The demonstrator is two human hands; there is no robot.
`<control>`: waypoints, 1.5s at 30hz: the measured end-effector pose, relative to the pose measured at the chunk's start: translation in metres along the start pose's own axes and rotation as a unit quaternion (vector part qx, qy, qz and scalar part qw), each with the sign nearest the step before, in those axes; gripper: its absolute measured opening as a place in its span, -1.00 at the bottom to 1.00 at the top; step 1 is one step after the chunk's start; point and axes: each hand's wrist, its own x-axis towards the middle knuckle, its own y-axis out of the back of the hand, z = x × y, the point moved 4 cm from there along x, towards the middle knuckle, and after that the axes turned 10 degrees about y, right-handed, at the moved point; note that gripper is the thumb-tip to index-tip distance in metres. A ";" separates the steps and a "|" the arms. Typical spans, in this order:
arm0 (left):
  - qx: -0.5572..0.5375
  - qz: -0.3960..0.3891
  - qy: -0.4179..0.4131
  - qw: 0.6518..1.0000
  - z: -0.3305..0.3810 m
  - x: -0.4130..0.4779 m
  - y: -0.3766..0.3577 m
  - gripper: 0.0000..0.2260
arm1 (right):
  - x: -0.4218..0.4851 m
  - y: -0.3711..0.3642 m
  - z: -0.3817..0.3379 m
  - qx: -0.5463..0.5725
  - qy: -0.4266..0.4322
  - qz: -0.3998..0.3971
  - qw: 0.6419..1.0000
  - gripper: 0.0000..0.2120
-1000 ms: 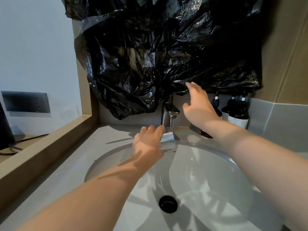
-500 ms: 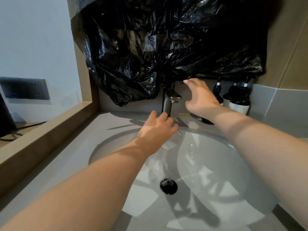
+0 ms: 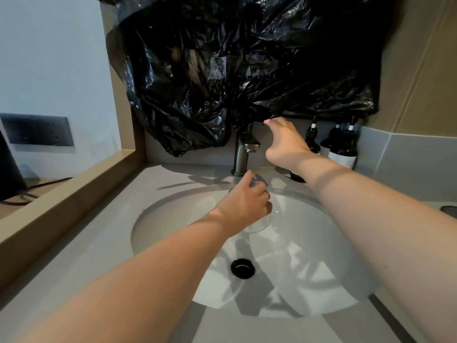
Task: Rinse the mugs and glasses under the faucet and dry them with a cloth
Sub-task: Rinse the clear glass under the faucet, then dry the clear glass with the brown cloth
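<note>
Clear glass (image 3: pixel 259 222) in curled left hand (image 3: pixel 243 206); right hand (image 3: pixel 284 144) touches faucet (image 3: pixel 241 157).

A: Can you read any words here?
B: No. One of the bottles (image 3: pixel 346 147) just right of the fingers (image 3: pixel 274 123) of the right hand (image 3: pixel 284 144) has a pale label (image 3: pixel 342 160), but its print is too small to read.
</note>
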 end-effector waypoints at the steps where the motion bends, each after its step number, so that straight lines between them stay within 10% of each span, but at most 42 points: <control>1: 0.009 0.000 -0.003 1.000 0.002 -0.001 0.002 -0.48 | 0.000 0.001 -0.001 0.005 0.000 -0.005 1.000 -0.33; 9: -0.195 -0.117 0.120 0.966 -0.010 -0.006 0.018 -0.36 | -0.015 0.011 0.002 0.076 -0.035 -0.076 0.994 -0.27; 14: -0.578 -0.180 0.266 0.750 -0.001 -0.011 0.030 -0.28 | -0.061 0.030 0.012 0.047 -0.076 -0.075 0.993 -0.28; 17: -0.650 -0.163 0.265 0.693 0.015 0.001 0.050 -0.33 | -0.109 0.055 0.014 0.024 -0.094 -0.058 0.994 -0.30; 22: -0.675 -0.104 0.258 0.683 0.042 0.030 0.099 -0.31 | -0.192 0.103 0.016 -0.103 -0.071 0.005 0.992 -0.38; 29: -0.577 0.053 0.226 0.783 0.055 0.020 0.121 -0.31 | -0.293 0.141 0.054 -0.226 -0.223 0.087 0.944 -0.70; 45: -0.646 -0.006 0.271 0.714 0.052 0.006 0.114 -0.32 | -0.326 0.129 0.085 -0.320 -0.218 -0.062 0.920 -0.70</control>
